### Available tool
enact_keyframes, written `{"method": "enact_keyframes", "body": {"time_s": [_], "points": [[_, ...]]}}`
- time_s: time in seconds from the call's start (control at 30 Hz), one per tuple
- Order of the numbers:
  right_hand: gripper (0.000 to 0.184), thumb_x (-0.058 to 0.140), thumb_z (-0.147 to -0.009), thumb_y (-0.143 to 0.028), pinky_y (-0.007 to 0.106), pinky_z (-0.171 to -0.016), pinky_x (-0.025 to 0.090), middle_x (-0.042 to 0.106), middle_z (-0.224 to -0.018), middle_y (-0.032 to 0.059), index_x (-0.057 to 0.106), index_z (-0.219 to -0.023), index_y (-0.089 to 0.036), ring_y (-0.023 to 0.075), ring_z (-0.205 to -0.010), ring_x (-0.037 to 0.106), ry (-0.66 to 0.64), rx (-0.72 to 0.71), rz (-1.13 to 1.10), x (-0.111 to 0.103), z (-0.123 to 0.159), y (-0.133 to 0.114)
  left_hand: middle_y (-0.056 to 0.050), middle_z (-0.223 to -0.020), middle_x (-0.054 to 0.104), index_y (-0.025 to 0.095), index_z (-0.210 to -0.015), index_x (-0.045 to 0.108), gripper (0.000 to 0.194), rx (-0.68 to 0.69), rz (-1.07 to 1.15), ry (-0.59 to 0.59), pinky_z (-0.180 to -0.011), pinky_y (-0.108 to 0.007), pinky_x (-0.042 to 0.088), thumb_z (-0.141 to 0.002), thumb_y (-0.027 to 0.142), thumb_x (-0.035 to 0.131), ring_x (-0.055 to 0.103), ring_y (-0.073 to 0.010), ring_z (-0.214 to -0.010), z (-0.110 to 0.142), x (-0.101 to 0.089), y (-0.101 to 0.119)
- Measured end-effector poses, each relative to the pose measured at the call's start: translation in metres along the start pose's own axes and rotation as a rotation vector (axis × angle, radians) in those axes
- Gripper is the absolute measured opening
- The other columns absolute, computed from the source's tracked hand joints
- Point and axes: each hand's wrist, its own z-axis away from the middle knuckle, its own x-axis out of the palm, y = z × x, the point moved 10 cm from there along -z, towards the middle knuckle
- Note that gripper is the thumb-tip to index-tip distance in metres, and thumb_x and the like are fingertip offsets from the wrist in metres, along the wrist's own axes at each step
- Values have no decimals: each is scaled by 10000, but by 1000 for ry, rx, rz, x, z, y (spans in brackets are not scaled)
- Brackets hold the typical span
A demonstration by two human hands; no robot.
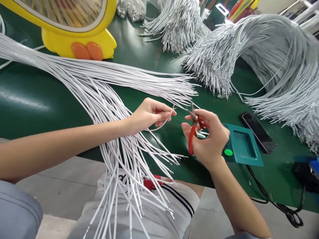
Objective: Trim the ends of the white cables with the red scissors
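Observation:
My left hand [149, 114] is closed in a pinch on one thin white wire [163, 123], which curves under the fingers with its tip sticking up at the fingertips. My right hand [208, 137] grips small red-handled cutters [192, 131], whose dark jaws point up toward that wire tip, a short gap away. A large fan of white wires [104, 99] lies across the green table [30, 103] under my left forearm, and its ends hang over the table edge onto my lap.
A teal box [243, 146] with a green button sits just right of my right hand, beside a dark phone [258, 131]. Big bundles of grey-white wires [249, 56] lie at the back and right. A yellow fan [74, 26] stands back left. A black cable [271, 202] trails off the table edge.

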Motion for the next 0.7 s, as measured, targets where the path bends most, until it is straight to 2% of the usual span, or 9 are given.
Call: {"method": "enact_keyframes", "body": {"time_s": [0.13, 0.27, 0.5, 0.7], "points": [[357, 705, -695, -193, 336, -681, 521, 693, -825, 50, 617, -1041, -210, 225, -820, 613, -29, -136, 263, 4, -4, -13, -7, -596, 571, 81, -770, 705, 125, -14, 41, 21, -413, -164, 284, -739, 201, 688, 404, -33, -465, -2, -5, -1], [341, 669, -729, -192, 341, -689, 514, 675, -755, 44, 633, -1068, -217, 224, -797, 610, -5, -228, 386, 7, 0, -18, -6, -572, 550, 80, -738, 708, 167, -29, 20, 5, -420, -176, 258, -733, 247, 708, 377, -36, -465, -2, -4, -4], [312, 674, -739, -196, 305, -646, 501, 676, -731, 30, 648, -1048, -230, 198, -745, 610, -9, -220, 430, 9, -1, -12, 5, -553, 521, 88, -720, 712, 132, -28, 36, 24, -421, -185, 253, -702, 218, 720, 370, -39, -462, -1, -7, -3], [276, 679, -742, -193, 283, -602, 476, 662, -700, 29, 655, -1018, -195, 176, -683, 580, -36, -224, 400, 11, 0, -8, 13, -531, 524, 79, -720, 696, 144, -31, 52, 16, -405, -173, 303, -699, 217, 732, 415, -41, -444, -2, -6, -1]]}}
